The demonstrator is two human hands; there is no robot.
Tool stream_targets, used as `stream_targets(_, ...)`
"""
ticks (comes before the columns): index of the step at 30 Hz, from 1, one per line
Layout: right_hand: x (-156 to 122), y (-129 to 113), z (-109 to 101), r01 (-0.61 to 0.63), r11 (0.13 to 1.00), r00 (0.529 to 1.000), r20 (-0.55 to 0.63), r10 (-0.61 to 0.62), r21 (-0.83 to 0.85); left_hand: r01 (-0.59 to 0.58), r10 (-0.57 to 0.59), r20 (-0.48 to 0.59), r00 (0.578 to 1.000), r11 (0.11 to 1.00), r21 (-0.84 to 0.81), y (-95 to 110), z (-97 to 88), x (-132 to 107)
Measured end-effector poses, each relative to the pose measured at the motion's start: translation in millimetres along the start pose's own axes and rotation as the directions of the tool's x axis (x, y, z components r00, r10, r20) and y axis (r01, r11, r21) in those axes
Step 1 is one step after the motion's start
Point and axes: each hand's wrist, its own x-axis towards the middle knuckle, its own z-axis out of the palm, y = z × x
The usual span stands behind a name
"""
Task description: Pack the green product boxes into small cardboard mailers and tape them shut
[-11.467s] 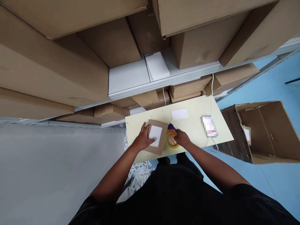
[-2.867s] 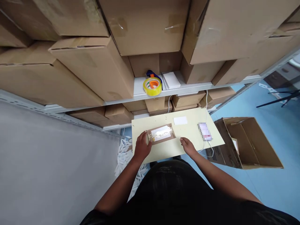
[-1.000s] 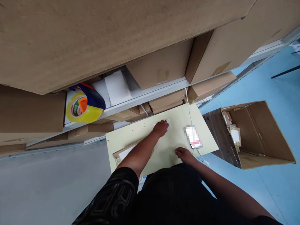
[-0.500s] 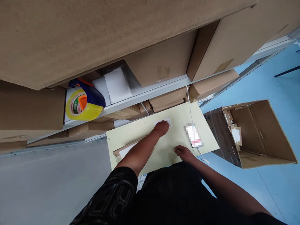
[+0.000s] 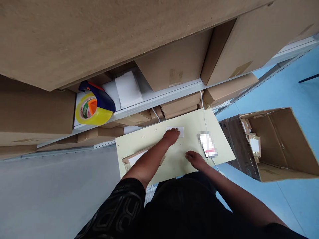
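A small white paper slip [image 5: 181, 132] lies on the pale yellow tabletop [image 5: 147, 134]. My left hand [image 5: 171, 136] rests on its left part, fingers laid over the paper. Under my left forearm is a flat cardboard box [image 5: 126, 163] with a white sheet on it, partly hidden by the arm. My right hand [image 5: 195, 160] hovers over or rests at the near side of the table, its fingers curled, with nothing visible in them. Close to its right lies a phone [image 5: 208, 144] with a blurred screen and white cables attached.
An open cardboard carton [image 5: 284, 146] with a few small boxes inside stands to the right. On the shelf [image 5: 159, 101] ahead sit a tape dispenser [image 5: 101, 104] with yellow tape, a white paper stack [image 5: 128, 89] and large cardboard boxes [image 5: 174, 59] overhanging the table.
My left hand's fingers are now less bunched, and more of the white slip shows around them. My right hand stays nearly in place. The whole view has shifted slightly.
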Motion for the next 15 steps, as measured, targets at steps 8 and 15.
stream_targets(8,42.1,-37.6,-0.9,0.255,0.858,0.928,-0.136,-0.346,-0.446,0.536,-0.557,-0.037,0.83,0.814,-0.225,-14.7,-1.2,-5.1)
stream_targets(15,62.3,-28.4,9.0,0.276,0.751,0.921,-0.058,-0.385,-0.6,0.547,-0.591,-0.022,0.807,0.76,-0.352,-23.3,1.5,3.6)
